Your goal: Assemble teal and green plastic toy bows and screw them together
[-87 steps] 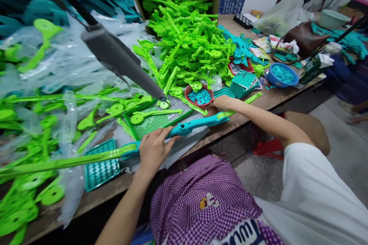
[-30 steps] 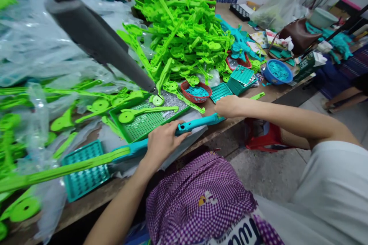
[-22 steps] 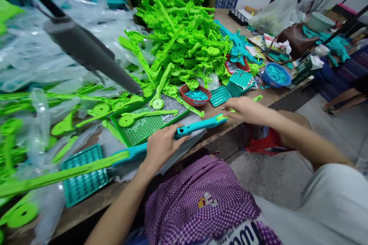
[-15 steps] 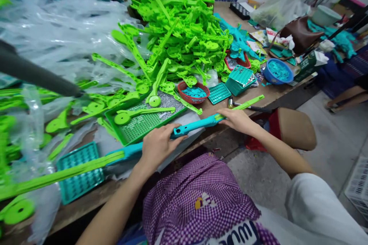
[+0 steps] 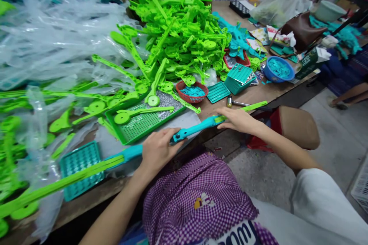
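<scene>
A long blue and green plastic part [image 5: 194,130] stretches across the front of the workbench, its green ends pointing left and right. My left hand [image 5: 159,146] wraps round its blue middle, and the palm hides part of it. Farther right, my right hand [image 5: 237,119] is closed on the same part where blue meets green. Behind my left hand lies a green perforated tray [image 5: 129,133] with small silvery pieces and a loose green plastic arm [image 5: 143,113]. Below the part's left end sits a teal ridged tray [image 5: 82,187].
Green plastic arms [image 5: 178,34] are heaped at the back, beside clear plastic bags [image 5: 63,34]. A red basket [image 5: 192,99], stacked teal trays [image 5: 239,80], a hammer [image 5: 230,102] and a blue bowl [image 5: 278,69] stand to the right. A stool [image 5: 299,128] is beyond the bench edge.
Both hands keep their hold on the long plastic part. It has turned very slightly, with its left end a little lower in view. The view itself has shifted a little.
</scene>
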{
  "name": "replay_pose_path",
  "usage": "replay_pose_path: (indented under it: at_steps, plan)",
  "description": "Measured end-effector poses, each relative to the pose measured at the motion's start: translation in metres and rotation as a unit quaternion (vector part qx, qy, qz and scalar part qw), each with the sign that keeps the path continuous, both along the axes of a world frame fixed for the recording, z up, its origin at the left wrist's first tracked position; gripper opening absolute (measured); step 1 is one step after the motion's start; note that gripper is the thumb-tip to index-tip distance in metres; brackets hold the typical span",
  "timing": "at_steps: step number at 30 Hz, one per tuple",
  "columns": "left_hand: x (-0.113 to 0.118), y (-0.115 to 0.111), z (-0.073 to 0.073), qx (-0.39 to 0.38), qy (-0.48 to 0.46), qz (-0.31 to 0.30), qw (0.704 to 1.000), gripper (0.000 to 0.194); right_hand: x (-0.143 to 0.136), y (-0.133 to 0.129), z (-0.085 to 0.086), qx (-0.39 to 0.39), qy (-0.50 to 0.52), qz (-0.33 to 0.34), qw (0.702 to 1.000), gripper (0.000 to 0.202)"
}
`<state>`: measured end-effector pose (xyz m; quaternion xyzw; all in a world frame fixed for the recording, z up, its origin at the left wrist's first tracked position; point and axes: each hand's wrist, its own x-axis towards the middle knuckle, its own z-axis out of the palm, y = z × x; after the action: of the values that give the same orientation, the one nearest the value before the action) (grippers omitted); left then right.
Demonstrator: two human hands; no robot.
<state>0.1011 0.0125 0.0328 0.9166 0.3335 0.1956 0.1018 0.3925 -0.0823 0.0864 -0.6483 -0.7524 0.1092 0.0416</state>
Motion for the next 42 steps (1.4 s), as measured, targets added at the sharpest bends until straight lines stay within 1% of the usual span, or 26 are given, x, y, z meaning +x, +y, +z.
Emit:
replay_pose_path:
  at_steps: [1,3,5,7,8,9,11,12,14,16,17,19,21,24,27,29,31,33,34,35,38,40,42]
  plan:
    - [0.000,-0.001,0.000,0.005,-0.001,-0.003,1.000,0.031,0.002,0.001,0.005,0.038,0.033,-0.007,0.999,0.038]
    - [-0.001,-0.003,-0.001,0.011,-0.002,-0.011,1.000,0.029,0.005,0.001,0.017,0.120,0.085,-0.043,0.988,0.034]
    - [-0.002,-0.006,-0.001,0.012,-0.001,-0.018,1.000,0.029,0.008,-0.002,0.028,0.171,0.110,-0.090,0.975,0.037]
    - [-0.003,-0.008,-0.001,0.012,-0.001,-0.020,1.000,0.028,0.010,-0.011,0.031,0.198,0.120,-0.149,0.961,0.039]
    - [-0.003,-0.009,-0.001,0.010,0.000,-0.021,1.000,0.029,0.009,-0.018,0.028,0.212,0.128,-0.186,0.951,0.040]
    - [-0.004,-0.009,-0.001,0.007,0.001,-0.021,1.000,0.029,0.008,-0.026,0.023,0.226,0.140,-0.226,0.937,0.040]
    - [-0.003,-0.008,0.000,-0.003,0.005,-0.021,1.000,0.029,0.002,-0.042,0.004,0.251,0.173,-0.282,0.909,0.039]
    - [-0.003,-0.007,0.001,-0.007,0.007,-0.019,1.000,0.029,-0.003,-0.048,-0.008,0.257,0.190,-0.287,0.903,0.036]
    - [-0.002,-0.003,0.002,-0.010,0.006,-0.014,1.000,0.030,-0.016,-0.058,-0.033,0.255,0.213,-0.265,0.905,0.031]
    - [-0.001,-0.001,0.002,-0.010,0.004,-0.008,1.000,0.033,-0.032,-0.060,-0.052,0.264,0.230,-0.276,0.895,0.030]
    - [0.000,0.000,0.003,-0.010,0.003,-0.007,1.000,0.033,-0.042,-0.058,-0.058,0.276,0.239,-0.298,0.882,0.031]
    - [0.000,-0.001,0.002,-0.010,0.002,-0.002,1.000,0.033,-0.063,-0.050,-0.062,0.302,0.266,-0.345,0.848,0.035]
    - [0.000,-0.003,0.001,-0.009,0.000,0.003,1.000,0.033,-0.081,-0.034,-0.056,0.302,0.310,-0.362,0.826,0.042]
    - [0.000,-0.002,-0.002,0.000,-0.005,-0.001,1.000,0.033,-0.099,0.001,-0.031,0.288,0.392,-0.364,0.794,0.051]
    - [0.002,0.003,-0.004,0.016,0.001,-0.006,1.000,0.036,-0.102,0.034,-0.002,0.333,0.431,-0.370,0.752,0.054]
    - [0.003,0.007,-0.003,0.018,0.008,-0.005,1.000,0.037,-0.101,0.046,0.009,0.364,0.436,-0.361,0.740,0.054]
    - [0.003,0.007,-0.001,0.009,0.012,-0.005,1.000,0.037,-0.101,0.043,0.009,0.371,0.437,-0.346,0.743,0.051]
    - [0.003,0.004,0.000,-0.006,0.012,-0.010,1.000,0.034,-0.103,0.030,-0.003,0.347,0.431,-0.325,0.767,0.045]
    - [0.003,0.003,0.001,-0.013,0.013,-0.013,1.000,0.033,-0.104,0.022,-0.011,0.325,0.422,-0.311,0.787,0.041]
    - [0.003,0.001,0.001,-0.020,0.014,-0.014,1.000,0.032,-0.105,0.013,-0.019,0.298,0.407,-0.289,0.814,0.037]
    - [0.008,0.002,-0.001,-0.030,0.019,-0.006,0.999,0.032,-0.108,0.000,-0.040,0.227,0.338,-0.208,0.890,0.037]
    - [0.012,0.003,-0.002,-0.027,0.021,0.009,0.999,0.036,-0.111,0.003,-0.047,0.197,0.288,-0.163,0.923,0.038]
    - [0.010,0.003,-0.003,-0.010,0.009,0.019,1.000,0.042,-0.113,0.011,-0.049,0.185,0.251,-0.144,0.939,0.036]
